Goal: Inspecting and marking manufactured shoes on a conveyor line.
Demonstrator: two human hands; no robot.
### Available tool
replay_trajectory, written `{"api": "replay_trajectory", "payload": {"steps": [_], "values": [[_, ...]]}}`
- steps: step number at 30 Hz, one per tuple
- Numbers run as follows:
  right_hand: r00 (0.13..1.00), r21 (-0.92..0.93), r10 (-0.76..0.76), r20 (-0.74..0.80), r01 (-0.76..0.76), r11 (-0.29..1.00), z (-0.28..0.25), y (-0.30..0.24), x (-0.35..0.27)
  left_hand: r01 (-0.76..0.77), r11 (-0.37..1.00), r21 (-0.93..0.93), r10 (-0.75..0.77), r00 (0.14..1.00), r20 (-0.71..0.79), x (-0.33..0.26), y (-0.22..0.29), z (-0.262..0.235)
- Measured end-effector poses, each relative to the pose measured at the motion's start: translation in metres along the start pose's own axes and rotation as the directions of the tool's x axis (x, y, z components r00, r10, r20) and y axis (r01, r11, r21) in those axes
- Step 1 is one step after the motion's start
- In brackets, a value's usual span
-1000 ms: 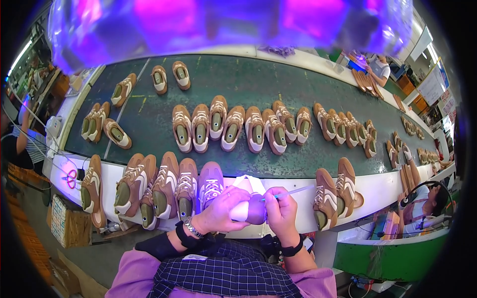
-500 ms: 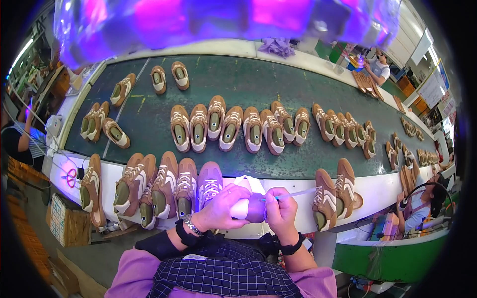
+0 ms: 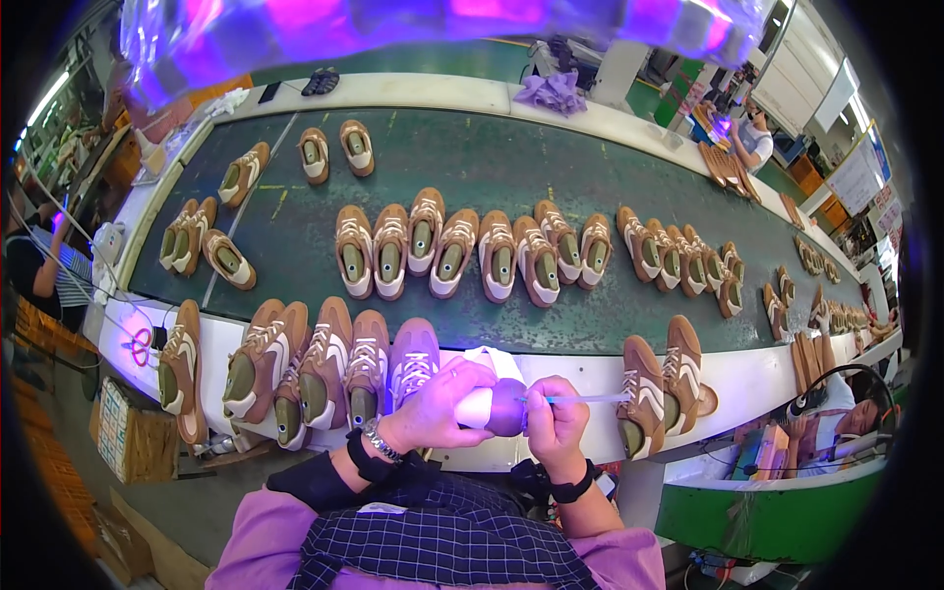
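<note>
Left hand: clamped on the held shoe, fingers over its white part, from the left.
Right hand: pinched on a thin pale stick, just beside the shoe.
Held shoe: between the two hands, over the near edge of the white desk; its rounded, darker end faces the wearer, and much of the rest is hidden.
Stick: inner end at the rounded end of the shoe; whether it touches, I cannot tell.
Change in the stick: a second ago it slanted up to the right; now it lies almost level, its outer end lower and seen against the right-hand pair.
Change in grip: none to see; both hands hold the same things in nearly the same place.
Change in view: the purple-lit plastic covers less at the top, so the purple cloth on the far edge shows whole, and a black bundle has come into sight.
Lilac-lit shoe: on the desk, just beside the left hand, as before.
Brown shoes: lined up to its left, unmoved.
Green belt: beyond the desk, bearing more shoes in the same groups.
Red scissors: at the desk's left end.
</note>
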State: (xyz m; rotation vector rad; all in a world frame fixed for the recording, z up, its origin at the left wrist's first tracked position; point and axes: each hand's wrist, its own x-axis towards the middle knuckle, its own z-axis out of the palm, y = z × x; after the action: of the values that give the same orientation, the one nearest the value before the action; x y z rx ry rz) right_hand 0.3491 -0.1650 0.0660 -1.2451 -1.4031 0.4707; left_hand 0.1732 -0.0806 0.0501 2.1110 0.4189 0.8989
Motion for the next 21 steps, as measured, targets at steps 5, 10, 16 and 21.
{"api": "replay_trajectory", "payload": {"steps": [5,10,16,21], "values": [[0.999,0.012,-0.025,-0.042,0.026,1.0,0.001,0.002,0.0,-0.018,1.0,0.005,0.018,1.0,-0.005,0.002,0.001,0.001],[0.998,0.032,0.037,-0.044,-0.036,0.999,0.001,0.002,0.002,0.0,1.0,0.005,0.0,1.0,0.006,0.004,0.001,0.001],[0.999,0.029,-0.02,-0.026,0.021,0.999,-0.003,0.006,0.0,0.003,1.0,0.002,-0.003,1.0,0.002,0.007,-0.002,0.002],[0.999,0.015,-0.047,-0.025,0.048,0.999,-0.004,0.011,-0.001,-0.003,1.0,0.008,0.003,1.0,-0.018,0.013,-0.002,0.002]]}}
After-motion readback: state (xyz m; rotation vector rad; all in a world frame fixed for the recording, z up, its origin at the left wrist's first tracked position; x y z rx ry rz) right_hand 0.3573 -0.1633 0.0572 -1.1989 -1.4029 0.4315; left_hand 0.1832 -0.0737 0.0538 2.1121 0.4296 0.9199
